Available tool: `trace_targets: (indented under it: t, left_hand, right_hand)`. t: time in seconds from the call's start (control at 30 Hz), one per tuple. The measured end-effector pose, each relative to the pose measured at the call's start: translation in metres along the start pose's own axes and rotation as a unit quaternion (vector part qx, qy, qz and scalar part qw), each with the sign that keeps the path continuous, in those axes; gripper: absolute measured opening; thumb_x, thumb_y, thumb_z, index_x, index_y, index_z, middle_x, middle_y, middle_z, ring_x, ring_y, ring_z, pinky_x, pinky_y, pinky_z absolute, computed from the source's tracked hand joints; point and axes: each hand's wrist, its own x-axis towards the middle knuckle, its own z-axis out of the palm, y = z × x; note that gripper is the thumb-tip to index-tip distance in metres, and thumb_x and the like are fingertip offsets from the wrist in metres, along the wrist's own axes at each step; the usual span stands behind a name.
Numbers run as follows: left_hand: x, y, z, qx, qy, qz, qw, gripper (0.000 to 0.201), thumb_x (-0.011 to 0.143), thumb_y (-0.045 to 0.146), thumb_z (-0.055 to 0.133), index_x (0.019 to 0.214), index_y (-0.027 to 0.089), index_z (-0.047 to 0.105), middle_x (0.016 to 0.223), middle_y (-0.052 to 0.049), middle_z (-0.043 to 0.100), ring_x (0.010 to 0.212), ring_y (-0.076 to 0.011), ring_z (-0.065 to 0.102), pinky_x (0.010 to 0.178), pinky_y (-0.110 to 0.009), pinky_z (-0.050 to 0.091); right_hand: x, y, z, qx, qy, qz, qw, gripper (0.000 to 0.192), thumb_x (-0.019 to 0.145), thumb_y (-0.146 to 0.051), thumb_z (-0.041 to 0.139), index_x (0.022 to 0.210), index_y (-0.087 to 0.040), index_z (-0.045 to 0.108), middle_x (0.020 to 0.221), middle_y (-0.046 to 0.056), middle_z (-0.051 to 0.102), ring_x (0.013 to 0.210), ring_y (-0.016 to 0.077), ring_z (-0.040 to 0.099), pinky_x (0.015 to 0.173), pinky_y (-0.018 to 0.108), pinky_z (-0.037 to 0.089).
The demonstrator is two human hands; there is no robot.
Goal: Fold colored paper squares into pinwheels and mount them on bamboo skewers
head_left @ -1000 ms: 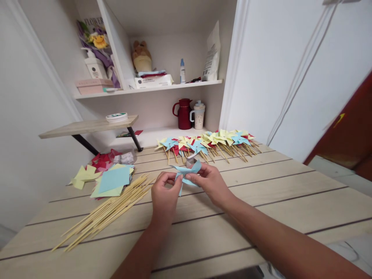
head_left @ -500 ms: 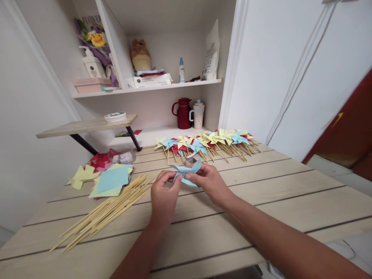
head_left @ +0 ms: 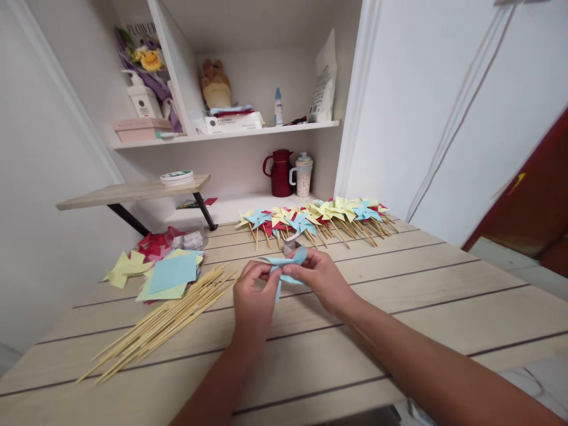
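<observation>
- I see the left hand [head_left: 252, 297] and the right hand [head_left: 320, 278] meeting above the middle of the wooden worktop [head_left: 399, 307], both pinched on one piece of folded blue paper [head_left: 284, 265].
- The left hand's thumb and forefinger are closed on the paper's left part; the right hand's fingertips [head_left: 293, 271] are clamped on its centre and right part.
- The blue paper is held just clear of the worktop — two pointed flaps rise at the top, one narrow flap hangs down between the hands.
- A small grey object [head_left: 289, 244] stands on the worktop just behind the paper; I cannot tell what it is.
- A row of finished pinwheels [head_left: 317, 216] — yellow, blue and red, each on a wooden stick — lies along the far edge of the worktop.
- A bundle of bare wooden skewers [head_left: 164, 322] lies slantwise to the left of the left hand.
- A stack of paper squares [head_left: 171, 277], blue sheet uppermost, lies beside the skewers' far end, with yellow and red cut pieces [head_left: 137, 254] behind it.
- On the shelf beyond the worktop stand a red jug [head_left: 280, 174] and a pale mug [head_left: 304, 176], close together.
</observation>
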Motion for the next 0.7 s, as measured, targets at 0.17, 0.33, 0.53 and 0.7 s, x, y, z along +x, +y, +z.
trace_targets:
  t: [0.17,0.33,0.53,0.7]
  left_hand:
    - [0.0016,0.0003,-0.0010,-0.034,-0.040,-0.026,0.998,0.011,0.081,0.023,0.064,0.071,0.021,0.069,0.078,-0.002,0.065,0.077,-0.0174,0.062,0.073,-0.028,0.048]
    - [0.0017,0.0005,-0.0020,-0.041,-0.056,-0.026,0.997,0.013,0.083,0.024,0.061,0.076,0.021,0.072,0.082,-0.003,0.066,0.082,-0.0184,0.063,0.075,-0.029,0.049]
    - [-0.0016,-0.0026,-0.0010,0.024,-0.032,0.030,0.999,0.015,0.084,0.021,0.060,0.071,0.022,0.069,0.079,-0.002,0.066,0.076,-0.0177,0.062,0.072,-0.029,0.047]
    - [-0.0051,-0.0065,-0.0010,0.107,-0.013,0.089,0.990,0.017,0.086,0.021,0.058,0.073,0.022,0.069,0.078,-0.002,0.066,0.076,-0.0186,0.062,0.076,-0.032,0.046]
  right_hand:
    - [0.0005,0.0007,-0.0005,0.029,0.009,0.014,0.999,0.025,0.062,-0.033,0.086,0.077,-0.021,0.070,0.074,-0.001,0.068,0.069,0.0145,0.059,0.070,0.031,0.048]
    - [0.0013,0.0016,-0.0020,0.015,0.013,0.001,1.000,0.023,0.063,-0.032,0.085,0.078,-0.022,0.069,0.073,-0.002,0.067,0.069,0.0146,0.059,0.071,0.031,0.047]
    - [-0.0001,0.0014,-0.0036,-0.079,0.002,-0.053,0.996,0.015,0.071,-0.032,0.080,0.078,-0.022,0.071,0.075,-0.001,0.067,0.072,0.0158,0.058,0.072,0.031,0.045]
    - [-0.0034,-0.0013,-0.0002,-0.152,0.007,-0.095,0.984,0.012,0.076,-0.031,0.076,0.078,-0.022,0.069,0.076,0.000,0.067,0.074,0.0162,0.058,0.071,0.029,0.044]
